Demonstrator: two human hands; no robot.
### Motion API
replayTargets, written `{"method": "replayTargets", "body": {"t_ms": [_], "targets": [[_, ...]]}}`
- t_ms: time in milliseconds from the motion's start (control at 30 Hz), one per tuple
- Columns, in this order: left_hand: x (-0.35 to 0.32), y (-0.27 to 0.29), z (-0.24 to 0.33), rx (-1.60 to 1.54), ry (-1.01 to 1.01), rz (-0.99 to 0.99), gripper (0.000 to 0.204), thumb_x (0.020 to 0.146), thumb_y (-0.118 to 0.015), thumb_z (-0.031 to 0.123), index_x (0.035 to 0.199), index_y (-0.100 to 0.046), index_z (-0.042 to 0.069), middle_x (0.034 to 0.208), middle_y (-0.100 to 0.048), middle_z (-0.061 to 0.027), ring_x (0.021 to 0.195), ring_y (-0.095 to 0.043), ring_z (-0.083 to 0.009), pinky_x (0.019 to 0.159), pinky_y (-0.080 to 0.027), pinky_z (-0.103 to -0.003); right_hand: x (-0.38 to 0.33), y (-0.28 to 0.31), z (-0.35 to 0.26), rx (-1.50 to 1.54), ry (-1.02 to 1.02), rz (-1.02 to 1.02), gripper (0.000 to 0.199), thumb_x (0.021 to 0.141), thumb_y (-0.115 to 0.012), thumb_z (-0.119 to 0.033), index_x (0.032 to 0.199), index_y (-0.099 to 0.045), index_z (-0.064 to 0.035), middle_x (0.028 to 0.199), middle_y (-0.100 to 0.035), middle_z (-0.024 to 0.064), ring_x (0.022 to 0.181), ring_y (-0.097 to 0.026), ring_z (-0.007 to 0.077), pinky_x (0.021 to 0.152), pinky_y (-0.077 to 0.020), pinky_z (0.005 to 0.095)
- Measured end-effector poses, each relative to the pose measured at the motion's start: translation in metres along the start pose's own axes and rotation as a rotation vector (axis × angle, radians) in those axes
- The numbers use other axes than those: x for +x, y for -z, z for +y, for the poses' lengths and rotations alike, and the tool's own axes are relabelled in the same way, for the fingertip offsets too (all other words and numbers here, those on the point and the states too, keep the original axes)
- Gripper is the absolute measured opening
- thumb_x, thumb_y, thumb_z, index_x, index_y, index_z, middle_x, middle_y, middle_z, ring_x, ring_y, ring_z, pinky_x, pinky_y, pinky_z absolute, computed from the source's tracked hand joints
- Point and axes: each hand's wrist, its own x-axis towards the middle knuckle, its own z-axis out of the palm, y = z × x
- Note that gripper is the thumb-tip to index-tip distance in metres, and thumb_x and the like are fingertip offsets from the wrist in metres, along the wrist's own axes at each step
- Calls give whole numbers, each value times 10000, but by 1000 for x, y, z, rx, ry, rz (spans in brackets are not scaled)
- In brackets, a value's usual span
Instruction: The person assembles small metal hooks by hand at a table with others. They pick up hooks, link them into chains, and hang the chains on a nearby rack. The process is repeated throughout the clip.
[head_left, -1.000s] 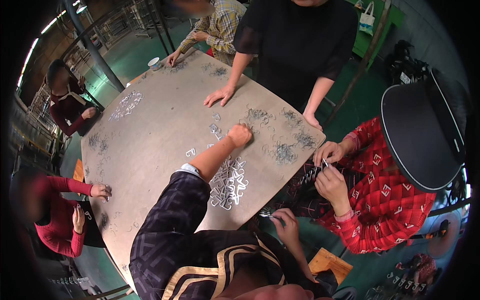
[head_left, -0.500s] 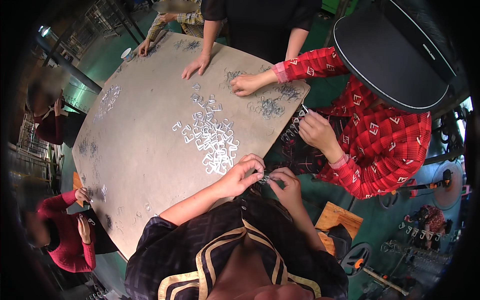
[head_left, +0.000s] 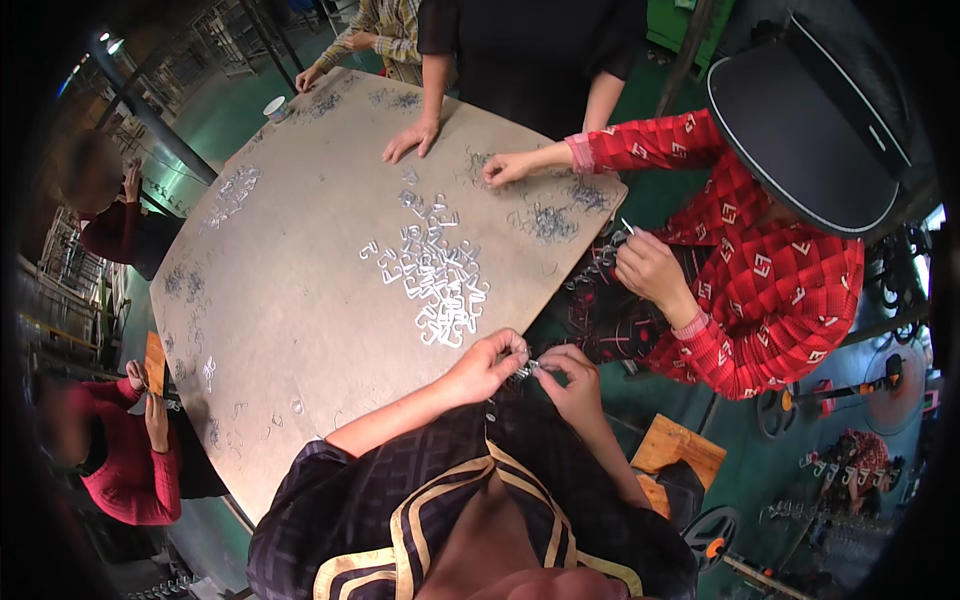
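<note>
My left hand [head_left: 486,368] is closed in a pinch just off the near right edge of the table, palm inward. Facing it, my right hand [head_left: 573,384] also has its fingertips closed. Between the two sets of fingertips is a small shiny metal piece [head_left: 527,369], partly covered, its exact shape too small to make out. Just beyond my left hand, a loose pile of silver S-shaped and hook-shaped metal pieces [head_left: 437,285] lies on the table.
The brown table [head_left: 290,290] carries small heaps of thin dark wire rings [head_left: 549,222] near its edges. To my right, a person in a red patterned sleeve [head_left: 640,145] reaches over the corner. Others stand or sit around it. A white cup [head_left: 276,108] stands at the far left edge.
The view has shifted slightly. My hands stay pinched together around the small piece. At the left, a co-worker's two hands have come closer together.
</note>
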Motion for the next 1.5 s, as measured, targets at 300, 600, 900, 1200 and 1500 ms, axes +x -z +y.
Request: {"method": "replayTargets", "body": {"t_ms": [300,600,900,1200,1500], "targets": [[-10,-3,-11,129,-145,60,93,918,-539,65,980,-519,-1,885,-589,-100,844,-580,-191,782,-463,-312,-2,-15,20,-35,62,-65,143,710,-754,-26,805,-650,-4,827,-625,83,716,-632,196,639,-503,292],[-16,3,-8,315,-212,67,101,856,-607,41,940,-569,0,896,-605,-154,859,-603,-337,750,-478,-371,3,-20,37,-22,145,-127,117,709,-754,-36,792,-676,-13,805,-621,81,709,-633,208,620,-496,304],[-20,1,-11,284,-282,73,93,867,-601,48,935,-544,22,891,-625,-138,862,-606,-339,764,-474,-397,78,-59,85,-124,25,-289,218,816,-686,-125,1007,-685,-20,857,-598,130,745,-631,276,675,-501,357],[-25,-1,3,322,-282,96,91,871,-600,53,929,-536,24,890,-621,-136,875,-595,-345,770,-468,-409,142,-104,109,-442,10,-609,276,830,-599,-37,1080,-670,-130,1036,-530,190,965,-590,366,823,-480,428],[-32,-12,15,319,-244,72,79,895,-575,44,957,-539,13,945,-629,-129,907,-613,-299,810,-475,-360,139,-79,72,-437,68,-537,374,739,-674,9,1102,-624,-61,985,-638,177,927,-620,353,804,-490,414]]}}
